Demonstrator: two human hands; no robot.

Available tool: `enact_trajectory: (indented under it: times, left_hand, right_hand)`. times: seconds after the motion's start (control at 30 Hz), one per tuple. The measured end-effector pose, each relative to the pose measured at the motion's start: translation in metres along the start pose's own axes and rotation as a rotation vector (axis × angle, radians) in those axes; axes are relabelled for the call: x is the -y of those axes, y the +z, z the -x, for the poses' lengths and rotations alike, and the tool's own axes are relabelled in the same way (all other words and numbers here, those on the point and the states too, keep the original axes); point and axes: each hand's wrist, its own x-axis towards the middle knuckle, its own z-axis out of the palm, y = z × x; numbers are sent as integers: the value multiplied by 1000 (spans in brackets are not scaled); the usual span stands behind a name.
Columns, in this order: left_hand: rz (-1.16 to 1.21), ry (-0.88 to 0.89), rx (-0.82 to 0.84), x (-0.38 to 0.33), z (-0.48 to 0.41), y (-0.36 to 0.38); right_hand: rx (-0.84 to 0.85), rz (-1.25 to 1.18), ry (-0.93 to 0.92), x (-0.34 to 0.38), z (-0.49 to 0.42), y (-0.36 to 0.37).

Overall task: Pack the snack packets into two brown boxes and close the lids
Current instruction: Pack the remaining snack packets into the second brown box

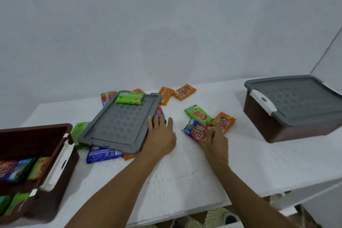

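Note:
An open brown box [35, 133] at the left edge holds several snack packets. Its grey lid [120, 122] lies loose on the table over more packets, with a green packet [129, 97] on top. My left hand [161, 135] rests with straight fingers at the lid's right edge, over a pink packet [160, 112]. My right hand [215, 139] curls its fingers on a purple-red packet [196, 131], beside a green packet [198, 114] and an orange one [224, 121]. A second brown box [288, 131] at the right has its grey lid [296, 96] on.
Two orange packets [175, 92] lie near the wall, and a blue packet [103, 154] sticks out under the loose lid. The white table [185, 172] ends at a front edge close to me, with patterned floor below. A plain wall stands behind.

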Motion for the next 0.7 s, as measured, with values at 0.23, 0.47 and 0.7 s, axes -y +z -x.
enact_trajectory:
  times: [0.23,0.47,0.7]
  left_hand:
    - [193,74,-175,-4,13,3]
    - [664,-193,-170,4,-16,-26]
    - [1625,-447,13,21,-9,-60]
  right_hand:
    - [-112,-120,67,-3,-2,-6]
    - [-39,-99,85,-3,-1,-5]
    - [78,-37,56,3,-1,-4]
